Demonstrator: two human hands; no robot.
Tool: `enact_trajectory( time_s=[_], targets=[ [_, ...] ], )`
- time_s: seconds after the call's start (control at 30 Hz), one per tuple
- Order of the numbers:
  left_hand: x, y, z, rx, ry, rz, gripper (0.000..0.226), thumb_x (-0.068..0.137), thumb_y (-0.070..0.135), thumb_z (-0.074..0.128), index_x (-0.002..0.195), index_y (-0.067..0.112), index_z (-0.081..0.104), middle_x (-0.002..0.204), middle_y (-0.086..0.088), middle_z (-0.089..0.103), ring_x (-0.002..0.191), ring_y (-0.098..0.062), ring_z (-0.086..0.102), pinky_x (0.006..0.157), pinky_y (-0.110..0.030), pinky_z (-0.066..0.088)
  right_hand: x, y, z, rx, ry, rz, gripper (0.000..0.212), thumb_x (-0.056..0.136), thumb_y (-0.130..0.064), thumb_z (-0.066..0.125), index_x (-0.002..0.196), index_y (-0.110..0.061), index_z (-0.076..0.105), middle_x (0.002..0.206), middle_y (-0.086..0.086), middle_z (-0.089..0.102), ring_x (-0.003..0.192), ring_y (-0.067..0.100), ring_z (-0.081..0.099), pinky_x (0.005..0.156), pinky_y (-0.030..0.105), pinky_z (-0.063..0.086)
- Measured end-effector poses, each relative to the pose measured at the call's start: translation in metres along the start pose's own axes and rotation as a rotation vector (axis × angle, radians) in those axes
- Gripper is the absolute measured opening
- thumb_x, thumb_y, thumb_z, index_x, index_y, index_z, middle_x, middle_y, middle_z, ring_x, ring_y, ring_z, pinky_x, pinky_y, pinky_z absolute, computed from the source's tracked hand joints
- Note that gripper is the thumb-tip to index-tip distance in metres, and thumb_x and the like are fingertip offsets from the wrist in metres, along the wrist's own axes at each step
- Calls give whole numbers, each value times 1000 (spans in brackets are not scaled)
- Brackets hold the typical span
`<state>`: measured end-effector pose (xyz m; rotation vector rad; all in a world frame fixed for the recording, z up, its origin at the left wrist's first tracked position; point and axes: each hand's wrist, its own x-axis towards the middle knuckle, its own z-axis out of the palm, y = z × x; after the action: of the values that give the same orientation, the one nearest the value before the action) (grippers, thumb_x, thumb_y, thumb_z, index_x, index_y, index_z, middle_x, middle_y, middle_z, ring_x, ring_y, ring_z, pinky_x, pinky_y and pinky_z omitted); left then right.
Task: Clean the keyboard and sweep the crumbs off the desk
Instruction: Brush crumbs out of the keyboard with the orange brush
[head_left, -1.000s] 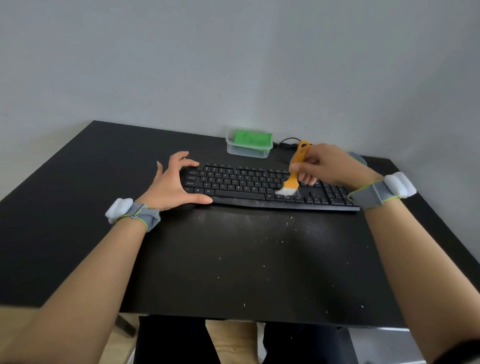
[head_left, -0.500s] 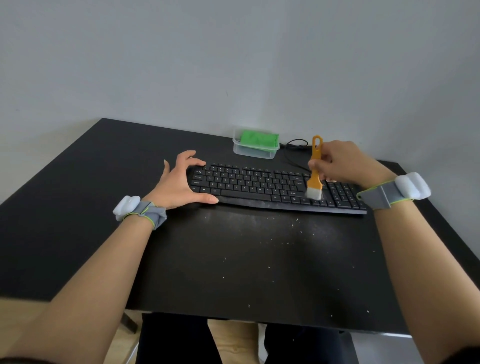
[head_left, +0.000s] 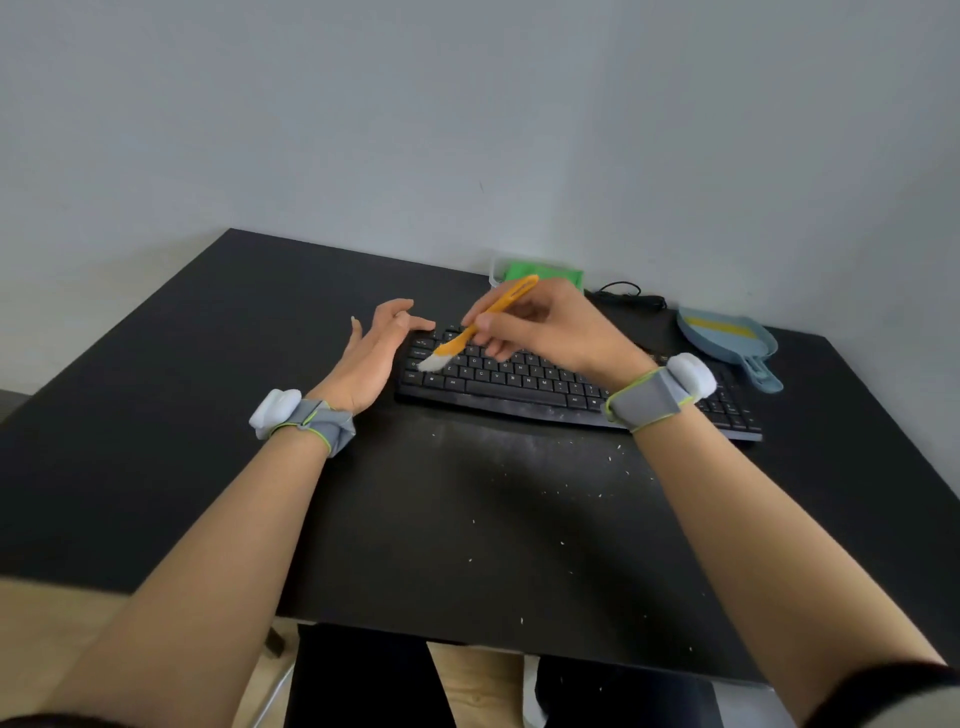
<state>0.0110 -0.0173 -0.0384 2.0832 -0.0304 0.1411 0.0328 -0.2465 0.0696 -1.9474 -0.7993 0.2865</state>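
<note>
The black counter (head_left: 171, 415) fills the lower view, and on it, toward twelve o'clock, lies the black keyboard (head_left: 524, 387), running from nine o'clock slightly down toward three o'clock. Two bare forearms reach in from six o'clock, each with a grey band and a white pod at the wrist. The right hand (head_left: 550, 327) hangs over the middle keys, its fingers (head_left: 491, 323) pinching the orange handle of the brush (head_left: 475, 327); the brush slants from one o'clock down to seven o'clock, and its pale bristles touch the keys at the keyboard's nine o'clock end. The left hand (head_left: 371, 358) stands on its edge just beside that same end, palm turned to the keyboard, fingers relaxed and slightly spread, the forefinger tip touching the keyboard's far corner and holding nothing. At two o'clock from the keyboard, near its far right corner, sits a blue dustpan (head_left: 727, 340), handle pointing to five o'clock. Behind the right hand, at twelve o'clock, a clear tub (head_left: 496, 273) holds something green (head_left: 545, 273), partly hidden. A black cable (head_left: 628, 297) coils between tub and dustpan. Pale crumbs (head_left: 597, 493) lie scattered on the counter at six o'clock from the keyboard, thickest near its front edge and thinning toward the counter's near edge.
</note>
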Motion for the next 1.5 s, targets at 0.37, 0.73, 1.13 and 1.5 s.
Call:
enact_trajectory(
  time_s=[0.37, 0.73, 1.13, 1.5],
  targets=[
    [5, -4, 1, -135, -6, -20, 50, 97, 38, 7, 105, 75, 39, 131, 18, 60, 124, 12, 36, 121, -44, -9, 15, -9, 13, -634, -66, 7, 11, 87, -18, 57, 86, -15, 68, 69, -4, 71, 70, 13, 70, 79, 39, 58],
    [4, -4, -2, 22, -18, 62, 50, 93, 37, 43, 138, 19, 33, 135, 24, 50, 141, 5, 24, 120, -42, -16, 7, -13, -1, -738, 3, 137, 24, 92, -20, 51, 85, -4, 67, 75, 10, 71, 75, 28, 68, 71, 41, 56],
    [-4, 2, 0, 178, 27, 145, 104, 65, 76, 65, 144, 21, 25, 134, 25, 45, 138, -2, 32, 120, -47, -15, -4, -4, -15, -787, 119, 176, 25, 87, -25, 49, 73, -10, 62, 67, 10, 65, 68, 31, 64, 63, 37, 52],
    [-8, 11, 2, 254, 15, 129, 107, 61, 55, 84, 145, 17, 29, 121, 39, 30, 123, 5, 20, 120, -47, -15, -20, 1, -30, -781, 146, 216, 23, 84, -27, 48, 74, -15, 64, 70, 8, 66, 70, 29, 64, 66, 37, 53]
  ],
)
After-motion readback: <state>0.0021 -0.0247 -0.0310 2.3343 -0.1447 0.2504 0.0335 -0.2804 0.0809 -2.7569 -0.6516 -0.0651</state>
